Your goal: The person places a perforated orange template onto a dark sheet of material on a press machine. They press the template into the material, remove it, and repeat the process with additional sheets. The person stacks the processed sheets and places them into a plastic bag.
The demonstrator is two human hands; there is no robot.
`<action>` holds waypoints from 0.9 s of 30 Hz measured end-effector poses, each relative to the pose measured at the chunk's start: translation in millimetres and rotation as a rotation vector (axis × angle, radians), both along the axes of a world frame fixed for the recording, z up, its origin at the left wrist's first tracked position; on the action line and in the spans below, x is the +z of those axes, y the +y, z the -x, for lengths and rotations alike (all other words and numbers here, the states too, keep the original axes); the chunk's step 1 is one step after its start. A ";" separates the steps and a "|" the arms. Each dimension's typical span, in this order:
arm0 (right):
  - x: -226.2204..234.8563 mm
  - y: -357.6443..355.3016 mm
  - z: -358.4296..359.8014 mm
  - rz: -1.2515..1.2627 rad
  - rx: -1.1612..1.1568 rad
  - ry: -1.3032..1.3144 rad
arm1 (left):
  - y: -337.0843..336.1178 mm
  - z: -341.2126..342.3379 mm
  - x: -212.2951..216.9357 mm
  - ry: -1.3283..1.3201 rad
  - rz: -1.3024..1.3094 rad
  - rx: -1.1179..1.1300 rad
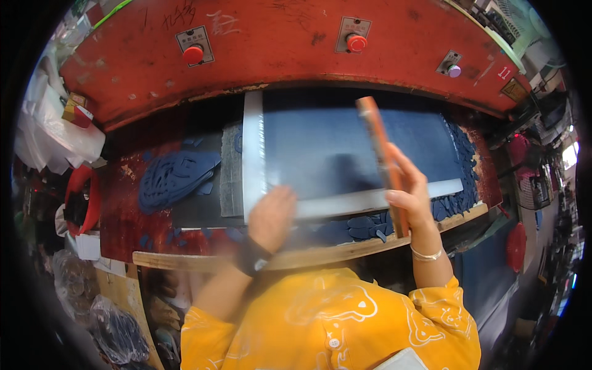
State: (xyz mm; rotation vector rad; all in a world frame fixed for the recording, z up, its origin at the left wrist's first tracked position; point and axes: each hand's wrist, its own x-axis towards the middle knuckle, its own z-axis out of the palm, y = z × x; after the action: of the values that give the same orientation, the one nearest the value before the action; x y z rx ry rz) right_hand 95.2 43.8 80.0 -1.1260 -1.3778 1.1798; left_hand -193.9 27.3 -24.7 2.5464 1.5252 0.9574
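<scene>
Your right hand [410, 194] clasps 1 orange bar [377, 142] over 1 blue sheet [308, 142], partly hiding it; whether your left hand [274, 213] grips, I cannot tell. 2 red buttons [193, 55] and 1 purple button [454, 71] sit ahead.

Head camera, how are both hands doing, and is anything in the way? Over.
Right hand gripping orange-brown bar over dark blue sheet. Left hand blurred at sheet's near left corner, contact unclear. Loose blue pieces crowd sheet's right edge.
</scene>
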 end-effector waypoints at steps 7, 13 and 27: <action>-23.6 63.9 93.9 -0.134 0.034 -0.720 | 9.9 1.0 8.9 -0.158 0.081 -0.110; -48.5 96.1 125.8 -0.238 -0.044 -1.019 | 25.4 12.6 -2.1 -0.279 0.061 -0.088; -70.5 111.4 160.8 -0.297 -0.102 -1.131 | 38.0 19.0 -7.8 -0.316 0.118 -0.074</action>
State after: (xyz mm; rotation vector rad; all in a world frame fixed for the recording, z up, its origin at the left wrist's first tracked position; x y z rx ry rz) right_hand -65.6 155.1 9.4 -1.6957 -2.1765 0.1524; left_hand -212.9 65.3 -32.5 2.2257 1.3459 1.1552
